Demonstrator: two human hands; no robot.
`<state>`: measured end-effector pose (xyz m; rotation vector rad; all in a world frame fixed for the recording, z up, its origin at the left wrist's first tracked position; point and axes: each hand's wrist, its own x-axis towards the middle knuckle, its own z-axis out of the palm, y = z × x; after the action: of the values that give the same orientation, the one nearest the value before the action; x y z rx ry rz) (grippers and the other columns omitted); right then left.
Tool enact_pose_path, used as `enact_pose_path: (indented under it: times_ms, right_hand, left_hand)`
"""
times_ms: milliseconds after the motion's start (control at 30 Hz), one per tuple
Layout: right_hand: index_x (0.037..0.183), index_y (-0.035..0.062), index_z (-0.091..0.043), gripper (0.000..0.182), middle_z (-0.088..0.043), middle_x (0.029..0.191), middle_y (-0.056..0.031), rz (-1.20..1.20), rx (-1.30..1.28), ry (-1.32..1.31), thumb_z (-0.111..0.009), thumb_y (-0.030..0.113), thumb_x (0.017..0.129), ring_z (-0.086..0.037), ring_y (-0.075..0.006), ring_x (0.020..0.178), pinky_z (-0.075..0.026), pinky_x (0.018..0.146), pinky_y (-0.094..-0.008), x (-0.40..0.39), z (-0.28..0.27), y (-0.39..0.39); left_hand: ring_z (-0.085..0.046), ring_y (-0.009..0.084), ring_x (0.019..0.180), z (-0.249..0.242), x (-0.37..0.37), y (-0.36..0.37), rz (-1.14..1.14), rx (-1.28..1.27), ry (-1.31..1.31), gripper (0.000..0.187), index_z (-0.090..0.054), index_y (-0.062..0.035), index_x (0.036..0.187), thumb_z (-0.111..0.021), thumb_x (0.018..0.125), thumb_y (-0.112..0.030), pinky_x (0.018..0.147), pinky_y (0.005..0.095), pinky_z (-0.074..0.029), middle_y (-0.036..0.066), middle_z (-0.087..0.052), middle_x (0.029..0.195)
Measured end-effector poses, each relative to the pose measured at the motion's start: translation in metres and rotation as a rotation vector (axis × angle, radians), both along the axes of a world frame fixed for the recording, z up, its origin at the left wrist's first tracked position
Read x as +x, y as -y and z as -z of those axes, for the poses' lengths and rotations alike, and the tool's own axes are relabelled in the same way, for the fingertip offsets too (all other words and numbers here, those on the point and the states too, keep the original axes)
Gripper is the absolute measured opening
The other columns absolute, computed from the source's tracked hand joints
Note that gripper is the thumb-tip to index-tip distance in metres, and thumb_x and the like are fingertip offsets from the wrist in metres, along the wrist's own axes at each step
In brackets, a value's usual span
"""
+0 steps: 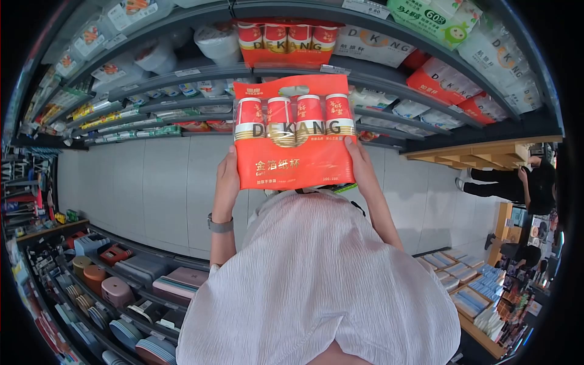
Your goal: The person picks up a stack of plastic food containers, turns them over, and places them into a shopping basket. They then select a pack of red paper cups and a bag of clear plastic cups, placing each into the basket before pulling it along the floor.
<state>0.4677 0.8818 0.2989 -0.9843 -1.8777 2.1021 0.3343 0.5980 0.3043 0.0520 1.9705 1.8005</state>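
Note:
I hold up a red plastic pack of paper cups (295, 143) printed "DEKANG", with a carry handle cut at its top. My left hand (228, 176) grips its left edge, and a grey watch (219, 225) sits on that wrist. My right hand (360, 165) grips the right edge. The pack hangs in front of a shelf (182, 76) of packaged goods. My white ribbed top (316, 280) fills the lower middle of the view.
A matching red cup pack (286, 42) sits on the shelf above, among white and orange cup bags (444, 82). Storage boxes and round tins (115, 267) fill lower shelves at left. A person in black (535, 185) stands by a wooden rack (480, 155) at right.

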Motion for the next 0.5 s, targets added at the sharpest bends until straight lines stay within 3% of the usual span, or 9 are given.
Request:
enact_pose_path:
  times_ms: [267, 367, 433, 500]
  right_hand:
    - [0.129, -0.0048, -0.057, 0.061, -0.067, 0.116, -0.0112, 0.018, -0.045, -0.013, -0.055, 0.05, 0.101, -0.064, -0.013, 0.102, -0.047, 0.092, -0.026, 0.001, -0.005, -0.007]
    - [0.128, -0.0051, -0.057, 0.061, -0.067, 0.115, -0.011, 0.013, -0.027, -0.031, -0.056, 0.049, 0.101, -0.064, -0.0127, 0.101, -0.047, 0.091, -0.0255, 0.002, 0.002, -0.01]
    - [0.139, -0.0029, -0.05, 0.063, -0.064, 0.127, -0.0132, -0.035, -0.052, -0.005, -0.055, 0.048, 0.102, -0.062, -0.0145, 0.113, -0.045, 0.1, -0.0271, 0.004, 0.003, -0.012]
    - [0.139, -0.0031, -0.05, 0.063, -0.064, 0.127, -0.0132, -0.03, -0.065, 0.0, -0.055, 0.048, 0.102, -0.062, -0.0144, 0.112, -0.045, 0.099, -0.027, 0.004, 0.002, -0.012]
  left_hand:
    - [-0.062, 0.0085, 0.1, 0.008, 0.002, -0.006, 0.101, 0.151, 0.01, 0.044, -0.06, 0.0039, 0.126, -0.062, 0.103, -0.033, 0.089, 0.025, -0.05, 0.007, -0.069, 0.113]
    - [-0.062, 0.0084, 0.101, 0.006, 0.003, -0.008, 0.089, 0.149, 0.025, 0.044, -0.061, 0.0037, 0.126, -0.063, 0.102, -0.033, 0.089, 0.0254, -0.05, 0.007, -0.069, 0.114]
    - [-0.062, 0.0083, 0.1, 0.004, 0.003, -0.009, 0.089, 0.149, 0.029, 0.044, -0.061, 0.0037, 0.126, -0.063, 0.102, -0.033, 0.089, 0.0255, -0.05, 0.007, -0.069, 0.114]
    - [-0.062, 0.0083, 0.1, 0.004, 0.003, -0.009, 0.09, 0.149, 0.031, 0.044, -0.061, 0.0036, 0.126, -0.063, 0.102, -0.033, 0.089, 0.0255, -0.05, 0.007, -0.069, 0.114]
